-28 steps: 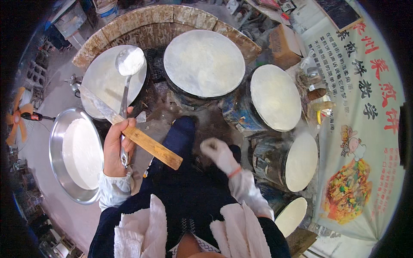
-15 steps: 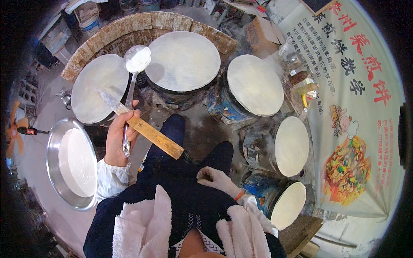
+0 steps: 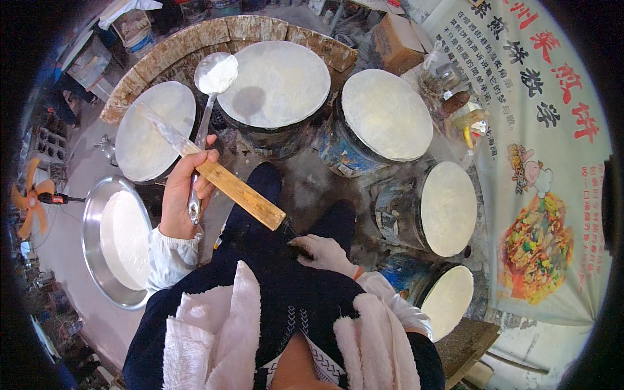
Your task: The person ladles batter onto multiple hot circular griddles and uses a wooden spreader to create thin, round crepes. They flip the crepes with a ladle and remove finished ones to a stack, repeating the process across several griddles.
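Raised above my lap on the left, my left hand is closed around two tools at once. One is a metal ladle, its bowl carrying white batter. The other is a flat wooden spatula, crossing the ladle, with a whitened blade over the left griddle. My right hand lies low near my lap with fingers curled together. A thin dark piece shows between its fingertips and the spatula's end; whether the hand grips it is unclear. Left of my left forearm stands a steel basin of white batter.
Round griddles on drum stoves curve around me: the far middle one, one at far right, and two lower right. Behind them is a curved, stained barrier. A cardboard box, a printed banner and an orange fan flank the space.
The view has shifted slightly. My left hand has moved a little with the ladle and spatula, whose wooden end now sits farther right. My right hand has come up closer to that end.
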`<move>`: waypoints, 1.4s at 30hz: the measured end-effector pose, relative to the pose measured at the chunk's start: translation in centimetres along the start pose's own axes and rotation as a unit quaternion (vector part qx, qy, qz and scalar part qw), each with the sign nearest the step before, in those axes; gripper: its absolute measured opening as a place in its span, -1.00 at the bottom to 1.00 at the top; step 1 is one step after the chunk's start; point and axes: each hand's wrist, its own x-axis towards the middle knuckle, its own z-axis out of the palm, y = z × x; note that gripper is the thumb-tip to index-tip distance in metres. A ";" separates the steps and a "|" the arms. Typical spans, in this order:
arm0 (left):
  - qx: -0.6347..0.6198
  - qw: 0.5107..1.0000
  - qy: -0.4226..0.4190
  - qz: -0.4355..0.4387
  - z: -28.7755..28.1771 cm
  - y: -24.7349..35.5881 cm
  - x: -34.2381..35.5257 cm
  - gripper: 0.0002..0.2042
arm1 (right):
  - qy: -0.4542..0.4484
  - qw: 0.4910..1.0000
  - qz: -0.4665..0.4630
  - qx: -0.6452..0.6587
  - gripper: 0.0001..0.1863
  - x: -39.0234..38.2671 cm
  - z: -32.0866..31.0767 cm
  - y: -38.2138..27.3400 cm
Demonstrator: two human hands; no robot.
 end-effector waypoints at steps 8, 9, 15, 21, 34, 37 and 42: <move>0.008 1.000 0.024 -0.006 1.1 0.0 -0.1 -0.60 | 0.140 0.990 0.015 0.033 -0.69 1.2 1.2 1.3; 0.008 1.000 0.024 -0.008 1.2 0.0 0.0 -0.60 | 0.150 0.988 0.018 0.040 -0.70 1.2 1.4 1.5; 0.013 0.999 0.025 -0.028 2.8 -0.5 0.4 -0.61 | 0.059 0.993 0.091 0.049 -0.68 1.3 2.0 2.2; 0.040 0.999 -0.013 -0.028 1.5 -2.2 -0.5 -0.62 | 0.006 0.997 0.030 0.068 -0.63 0.5 1.2 3.7; 0.076 0.994 0.030 -0.073 1.6 -3.9 0.2 -0.58 | 0.052 0.976 -0.116 0.174 -0.62 6.0 1.5 1.8; 0.080 0.993 0.052 -0.074 1.9 -3.7 -0.1 -0.58 | 0.075 0.971 -0.156 0.165 -0.74 8.2 2.6 0.6; 0.048 0.996 -0.003 -0.075 1.6 -3.9 0.4 -0.63 | 0.014 0.976 -0.194 0.100 -0.66 14.0 8.1 2.5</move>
